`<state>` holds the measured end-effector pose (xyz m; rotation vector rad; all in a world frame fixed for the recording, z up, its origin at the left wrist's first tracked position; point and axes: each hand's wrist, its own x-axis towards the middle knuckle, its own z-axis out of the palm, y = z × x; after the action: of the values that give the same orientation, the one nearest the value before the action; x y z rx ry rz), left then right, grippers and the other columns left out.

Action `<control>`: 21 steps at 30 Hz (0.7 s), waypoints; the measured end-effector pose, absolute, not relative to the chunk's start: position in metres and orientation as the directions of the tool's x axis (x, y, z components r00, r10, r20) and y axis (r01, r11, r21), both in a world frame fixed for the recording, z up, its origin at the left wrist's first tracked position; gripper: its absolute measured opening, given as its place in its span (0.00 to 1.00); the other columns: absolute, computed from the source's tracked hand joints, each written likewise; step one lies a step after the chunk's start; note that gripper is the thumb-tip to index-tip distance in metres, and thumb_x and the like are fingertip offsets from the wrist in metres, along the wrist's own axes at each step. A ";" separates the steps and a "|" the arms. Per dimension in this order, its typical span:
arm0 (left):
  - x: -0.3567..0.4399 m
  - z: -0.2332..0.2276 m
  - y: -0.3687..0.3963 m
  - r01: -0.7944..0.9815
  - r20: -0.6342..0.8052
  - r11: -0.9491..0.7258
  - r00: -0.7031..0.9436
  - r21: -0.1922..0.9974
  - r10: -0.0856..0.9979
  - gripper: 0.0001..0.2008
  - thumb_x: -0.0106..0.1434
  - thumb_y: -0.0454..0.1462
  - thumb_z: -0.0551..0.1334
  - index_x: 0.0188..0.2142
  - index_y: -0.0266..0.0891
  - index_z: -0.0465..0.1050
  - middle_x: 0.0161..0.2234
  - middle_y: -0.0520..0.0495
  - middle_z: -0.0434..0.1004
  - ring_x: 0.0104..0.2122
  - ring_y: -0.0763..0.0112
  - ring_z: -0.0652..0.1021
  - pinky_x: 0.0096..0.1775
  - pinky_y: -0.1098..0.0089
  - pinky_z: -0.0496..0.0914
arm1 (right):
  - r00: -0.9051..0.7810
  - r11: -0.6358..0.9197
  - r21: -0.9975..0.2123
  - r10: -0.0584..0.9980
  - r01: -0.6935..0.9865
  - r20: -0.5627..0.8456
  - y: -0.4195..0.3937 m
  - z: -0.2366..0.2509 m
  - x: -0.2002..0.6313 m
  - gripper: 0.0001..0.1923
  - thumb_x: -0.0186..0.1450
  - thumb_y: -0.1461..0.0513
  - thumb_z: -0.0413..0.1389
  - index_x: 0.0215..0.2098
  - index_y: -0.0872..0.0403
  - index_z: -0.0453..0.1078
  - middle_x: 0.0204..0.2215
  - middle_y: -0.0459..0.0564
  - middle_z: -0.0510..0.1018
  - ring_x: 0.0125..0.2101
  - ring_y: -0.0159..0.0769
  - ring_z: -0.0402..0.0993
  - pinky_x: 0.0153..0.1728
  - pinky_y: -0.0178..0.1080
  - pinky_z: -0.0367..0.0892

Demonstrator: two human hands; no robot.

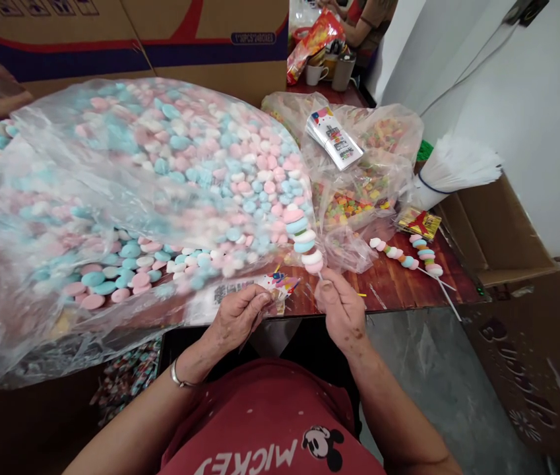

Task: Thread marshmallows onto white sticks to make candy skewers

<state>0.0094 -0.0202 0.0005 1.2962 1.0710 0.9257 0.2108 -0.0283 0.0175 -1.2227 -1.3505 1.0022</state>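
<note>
My right hand [343, 307] is closed around the stick of a candy skewer [303, 239], held upright and tilted left. Pink, white and blue marshmallow pieces are threaded on it, with small green and orange gummies between them. My left hand [240, 316] pinches thumb against fingers; what lies in the pinch is too small to make out. Beside its fingertips, a printed card or wrapper [280, 282] with bright colours lies on the table. Two more candy skewers, a left one [394, 253] and a right one [426, 254], rest on the table to the right.
A big clear bag of marshmallows [185, 165] covers the table's left. Behind are bags of gummies [353, 198] with a stack of printed cards [335, 140] on top. White sticks [458, 168] stand bundled at right, near an open cardboard box [507, 231]. Another person [366, 26] sits beyond.
</note>
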 end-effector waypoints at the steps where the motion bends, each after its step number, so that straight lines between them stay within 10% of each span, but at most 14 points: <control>1: 0.008 0.000 -0.020 0.037 -0.091 0.084 0.266 0.996 0.960 0.17 0.63 0.48 0.61 0.26 0.37 0.73 0.18 0.52 0.72 0.14 0.81 0.62 0.18 0.76 0.56 | 0.046 0.182 -0.959 0.980 0.219 0.196 -0.028 0.020 0.218 0.18 0.69 0.54 0.50 0.50 0.53 0.73 0.30 0.48 0.77 0.29 0.34 0.72 0.33 0.38 0.69; 6: -0.003 0.001 -0.016 -0.036 -0.196 0.209 0.229 0.977 0.953 0.16 0.55 0.45 0.68 0.22 0.36 0.72 0.16 0.52 0.70 0.14 0.81 0.61 0.17 0.77 0.52 | -0.133 0.441 -0.734 0.888 0.516 0.440 -0.027 0.040 0.259 0.11 0.67 0.64 0.52 0.41 0.52 0.77 0.28 0.46 0.76 0.27 0.31 0.71 0.30 0.32 0.67; 21: -0.011 0.005 -0.010 -0.081 -0.289 0.320 0.267 0.944 0.919 0.17 0.49 0.45 0.71 0.19 0.35 0.71 0.15 0.50 0.74 0.11 0.84 0.59 0.14 0.79 0.50 | -0.413 0.604 -0.438 0.787 0.665 0.458 -0.032 0.052 0.292 0.12 0.68 0.67 0.50 0.43 0.55 0.75 0.23 0.44 0.70 0.22 0.26 0.68 0.25 0.28 0.64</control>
<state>-0.0114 -0.0096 0.0050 1.0031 1.0692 0.8560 0.2925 -0.0324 0.0521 -1.1406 -2.1924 0.2472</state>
